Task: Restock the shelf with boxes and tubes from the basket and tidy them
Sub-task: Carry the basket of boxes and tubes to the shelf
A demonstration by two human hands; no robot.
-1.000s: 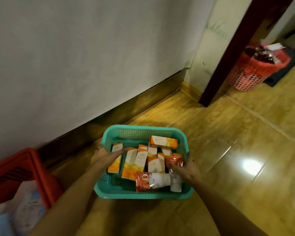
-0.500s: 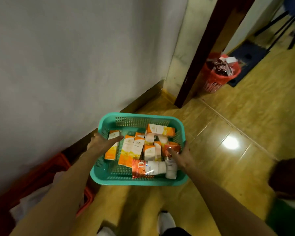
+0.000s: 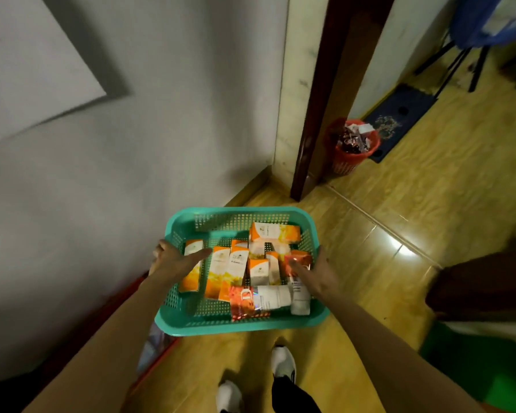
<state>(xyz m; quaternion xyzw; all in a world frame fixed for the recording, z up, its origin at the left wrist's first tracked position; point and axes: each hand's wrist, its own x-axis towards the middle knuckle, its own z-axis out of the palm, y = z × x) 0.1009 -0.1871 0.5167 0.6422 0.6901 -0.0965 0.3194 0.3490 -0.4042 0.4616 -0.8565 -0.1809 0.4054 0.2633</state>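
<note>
A teal plastic basket [image 3: 239, 214] hangs in front of me above the wooden floor. My left hand [image 3: 173, 260] grips its left rim, thumb lying inside over an orange-and-white box [image 3: 191, 272]. My right hand [image 3: 318, 274] grips the right rim, thumb inside near a red-capped white tube [image 3: 300, 289]. Several orange-and-white boxes [image 3: 273, 232] stand and lie inside. A second white tube with a shiny red end [image 3: 258, 298] lies along the near wall. No shelf is in view.
A grey wall [image 3: 131, 144] runs along the left. Ahead is a dark door frame [image 3: 316, 114] with a red waste basket [image 3: 350, 146] behind it. A red crate [image 3: 158, 350] sits low left. My white shoes [image 3: 283, 363] stand below. Green and dark objects [image 3: 483, 365] are at right.
The basket has risen off the floor in both hands. The view has climbed, so my shoes, more wall and the doorway now show.
</note>
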